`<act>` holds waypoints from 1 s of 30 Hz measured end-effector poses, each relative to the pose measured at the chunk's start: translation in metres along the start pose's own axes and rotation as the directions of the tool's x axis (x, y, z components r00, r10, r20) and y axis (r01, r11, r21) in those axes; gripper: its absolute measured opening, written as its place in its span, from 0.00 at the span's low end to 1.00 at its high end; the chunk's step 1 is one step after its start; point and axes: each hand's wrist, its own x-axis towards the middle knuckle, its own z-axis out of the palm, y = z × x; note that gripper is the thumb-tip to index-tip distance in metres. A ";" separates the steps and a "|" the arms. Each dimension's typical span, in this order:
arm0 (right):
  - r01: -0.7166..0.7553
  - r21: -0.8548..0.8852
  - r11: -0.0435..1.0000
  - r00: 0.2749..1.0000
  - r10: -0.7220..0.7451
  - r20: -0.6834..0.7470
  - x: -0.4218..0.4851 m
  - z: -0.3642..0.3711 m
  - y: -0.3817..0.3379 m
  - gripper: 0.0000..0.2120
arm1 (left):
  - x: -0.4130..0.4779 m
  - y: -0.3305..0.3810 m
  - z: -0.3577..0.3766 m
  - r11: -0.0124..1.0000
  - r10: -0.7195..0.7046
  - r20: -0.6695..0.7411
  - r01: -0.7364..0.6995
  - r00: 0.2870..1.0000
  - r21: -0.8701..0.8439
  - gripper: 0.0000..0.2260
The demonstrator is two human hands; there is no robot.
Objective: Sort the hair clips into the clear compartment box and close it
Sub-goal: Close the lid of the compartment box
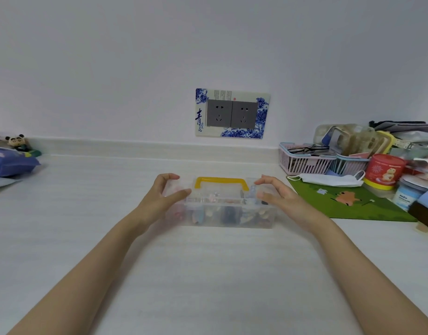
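Clear compartment box (222, 209) sits on the white table (208, 274), at centre of view, long side facing the person. Yellow handle (221, 183) lies along the top, toward 12 o'clock. Lid appears down over the box; whether it is latched cannot be told. Hair clips (228, 215) show through the front wall as blurred pink, blue, dark and tan shapes in separate compartments; individual clips not distinguishable.

Left hand (163, 195) at the box's 9 o'clock end: grip spread, fingers curled over the top far corner, thumb lying along the near top edge. Contact with the lid looks likely but the clear plastic makes it hard to confirm.

Right hand (279, 195) at the 3 o'clock end, mirror posture: grip spread, fingers over the far corner, thumb at the near top edge.

Surroundings: double wall socket with blue floral surround (232, 113) at 12 o'clock above the box. At 2–3 o'clock, well apart from the box: green mat (353, 204), white face mask (329, 180) on its far edge, pink basket (304, 163) holding glasses, red tin (383, 170). At 9–10 o'clock, near the wall: small panda toy (14, 141), blue packet (10, 163).
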 end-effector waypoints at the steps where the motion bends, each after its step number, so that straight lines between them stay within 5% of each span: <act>1: 0.000 -0.007 1.000 1.000 0.000 0.012 -0.001 0.000 0.000 0.15 | -0.001 0.001 0.000 1.000 0.007 -0.002 -0.007 1.000 0.029 0.18; 5: 0.039 -0.045 0.998 0.998 -0.041 -0.040 -0.001 0.003 0.000 0.12 | -0.009 0.009 0.000 0.990 0.044 -0.061 -0.035 0.997 0.136 0.18; 8: 0.161 -0.285 0.945 0.964 -0.213 -0.162 -0.008 0.011 -0.006 0.18 | -0.022 0.018 -0.003 0.910 0.252 -0.111 -0.197 0.961 0.366 0.25; 12: 0.312 -0.743 0.593 0.899 -0.438 0.028 -0.038 0.036 -0.010 0.31 | -0.052 0.028 0.005 0.574 0.450 0.131 -0.399 0.883 0.715 0.34; 17: 0.272 -0.918 0.288 0.892 -0.433 0.128 -0.060 0.061 0.016 0.35 | -0.066 0.003 0.025 0.275 0.400 0.266 -0.392 0.877 0.878 0.37; 23: 0.218 -0.944 0.248 0.916 -0.386 0.111 -0.040 0.047 0.022 0.35 | -0.034 -0.007 0.045 0.207 0.333 0.280 -0.359 0.901 0.910 0.37; 30: 0.157 -0.930 0.333 0.968 -0.239 0.078 0.031 0.003 0.037 0.38 | 0.048 -0.001 0.090 0.279 0.206 0.291 -0.341 0.934 0.898 0.41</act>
